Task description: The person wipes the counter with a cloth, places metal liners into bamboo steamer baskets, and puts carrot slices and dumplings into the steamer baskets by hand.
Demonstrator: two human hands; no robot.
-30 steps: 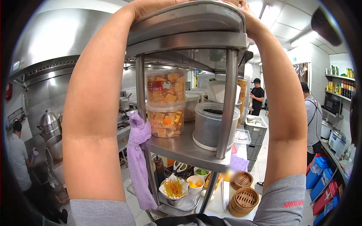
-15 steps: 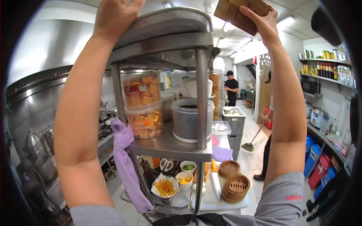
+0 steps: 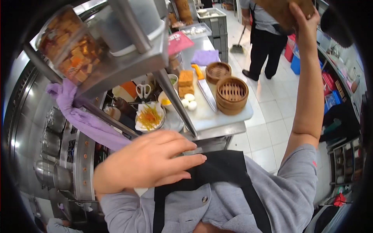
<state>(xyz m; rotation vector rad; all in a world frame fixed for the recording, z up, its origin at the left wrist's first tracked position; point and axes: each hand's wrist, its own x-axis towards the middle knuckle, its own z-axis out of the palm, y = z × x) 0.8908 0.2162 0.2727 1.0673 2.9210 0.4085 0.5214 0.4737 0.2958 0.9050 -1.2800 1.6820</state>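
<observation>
Raised at the top right, my right hand (image 3: 305,19) grips a brown wooden block (image 3: 285,11), partly cut off by the frame's edge. My left hand (image 3: 155,159) is in front of my apron (image 3: 221,167), its fingers apart and nothing in them. Beyond it, a white cutting board (image 3: 243,114) bears two round bamboo steamers (image 3: 232,97) (image 3: 217,73), a knife with a yellow handle (image 3: 197,71), peeled eggs (image 3: 189,101) and fried brown blocks (image 3: 186,79). A bowl of orange and green strips (image 3: 149,116) lies left of them.
A metal shelf (image 3: 128,66) with tubs and a hanging purple towel (image 3: 83,116) rises at the left. A person in black trousers (image 3: 268,46) stands beyond the board near a broom (image 3: 237,48). Grey crates (image 3: 220,33) stand at the back.
My left hand has come down from the shelf top to my chest. My right hand has moved right with the wooden block. The view has tilted down.
</observation>
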